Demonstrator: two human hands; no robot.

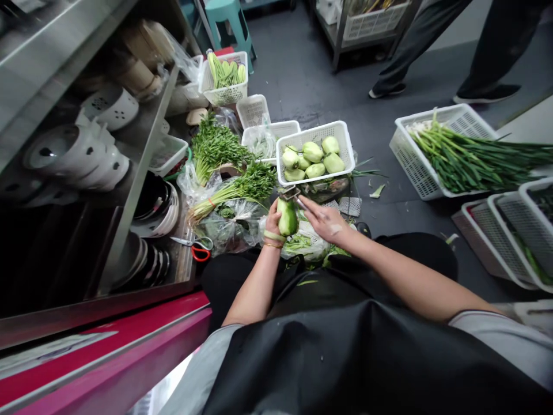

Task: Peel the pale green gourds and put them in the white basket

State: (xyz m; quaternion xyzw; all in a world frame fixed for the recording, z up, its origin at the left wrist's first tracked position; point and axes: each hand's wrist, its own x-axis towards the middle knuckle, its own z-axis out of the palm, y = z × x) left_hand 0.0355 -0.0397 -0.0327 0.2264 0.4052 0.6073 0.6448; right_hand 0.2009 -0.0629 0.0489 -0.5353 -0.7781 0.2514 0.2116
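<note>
My left hand [273, 223] is closed around a green gourd-like vegetable [288, 217], held upright over my lap. Part of its skin is dark green and part is paler. In my right hand [322, 218] is a metal peeler [290, 193], its head at the vegetable's upper end. Whether the blade touches the skin I cannot tell. Just beyond both hands, a white basket [314, 178] holds several pale green peeled vegetables [313, 151]. Green peelings [298, 245] lie on a white bag below my hands.
Leafy green bunches [220, 147] and plastic bags lie to the left, near red-handled scissors [200, 250] on a shelf's edge. Green onions [458, 153] fill a basket on the right. A person's legs [401, 49] stand at the back right. A teal stool [227, 20] stands behind.
</note>
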